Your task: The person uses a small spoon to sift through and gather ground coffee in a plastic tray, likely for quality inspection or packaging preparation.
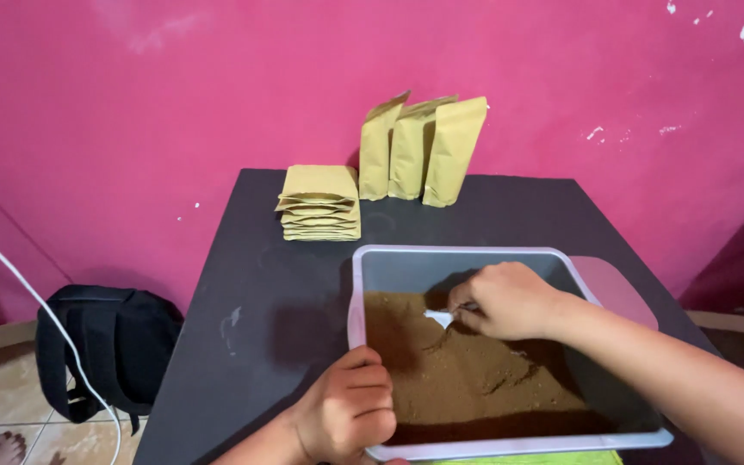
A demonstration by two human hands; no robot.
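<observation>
Right hand [510,301] grips a spoon [443,317] in the powder [467,379]; left hand [350,413] clasps the tub [441,254]; three pouches [419,151] stand filled, a stack [320,205] lies flat.

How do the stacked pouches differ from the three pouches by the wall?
The stacked pouches lie flat in a pile, while the three pouches stand upright, leaning against the pink wall. The stack sits nearer the table's left edge; the standing ones are further back and to the right. The stacked ones look flat, the standing ones fuller. Both sets are plain tan paper.
</observation>
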